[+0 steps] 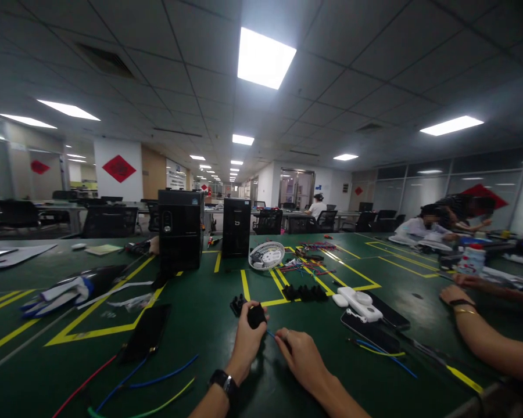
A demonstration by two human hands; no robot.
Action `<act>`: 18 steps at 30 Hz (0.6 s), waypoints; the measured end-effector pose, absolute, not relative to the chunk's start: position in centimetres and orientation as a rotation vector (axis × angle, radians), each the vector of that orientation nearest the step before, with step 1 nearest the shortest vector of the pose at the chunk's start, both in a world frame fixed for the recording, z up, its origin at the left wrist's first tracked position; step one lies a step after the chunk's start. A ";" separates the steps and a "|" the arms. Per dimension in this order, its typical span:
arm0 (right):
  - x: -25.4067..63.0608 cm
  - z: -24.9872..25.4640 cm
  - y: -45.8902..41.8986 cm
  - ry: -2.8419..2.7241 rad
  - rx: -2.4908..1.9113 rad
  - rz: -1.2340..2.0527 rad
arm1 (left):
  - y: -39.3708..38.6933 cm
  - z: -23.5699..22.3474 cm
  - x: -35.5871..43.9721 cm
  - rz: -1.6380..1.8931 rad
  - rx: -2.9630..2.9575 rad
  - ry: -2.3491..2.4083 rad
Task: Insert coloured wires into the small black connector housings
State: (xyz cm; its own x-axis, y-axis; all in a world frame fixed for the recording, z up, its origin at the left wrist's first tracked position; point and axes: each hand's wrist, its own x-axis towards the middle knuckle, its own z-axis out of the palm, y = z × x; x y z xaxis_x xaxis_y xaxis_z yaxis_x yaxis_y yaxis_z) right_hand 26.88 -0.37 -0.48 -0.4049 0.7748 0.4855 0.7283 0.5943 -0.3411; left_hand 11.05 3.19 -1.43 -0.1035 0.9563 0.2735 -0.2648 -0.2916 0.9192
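My left hand [247, 337], with a dark watch on its wrist, is wrapped round a small black block-like part [256, 315]. Between the fingertips of my right hand [303, 355] is a thin blue wire [271, 334], which runs toward the black part; whether it enters the part I cannot tell. Just behind my left hand lies another black part [237, 304]. Farther back is a row of several similar black parts [305, 292]. Loose blue wire [163, 376] and yellow-green wire [165, 402] lie at the front left.
Two black computer towers [181, 229] [236, 227] stand at the back beside a white basket [267, 256] and a spread of coloured wires [309, 260]. White devices [361, 303] and dark phones lie at right. A black tablet-like slab [146, 334] and gloves [65, 293] lie left. A co-worker's arm [492, 337] rests at right.
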 end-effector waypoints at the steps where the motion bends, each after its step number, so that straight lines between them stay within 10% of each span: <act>1: 26.9 -0.5 -0.4 -2.210 -1.175 0.091 | 3.1 -1.4 11.1 1.585 1.171 0.884; 18: 26.9 2.8 -0.9 -2.280 -1.155 0.207 | 2.1 -0.2 10.7 1.611 1.024 0.911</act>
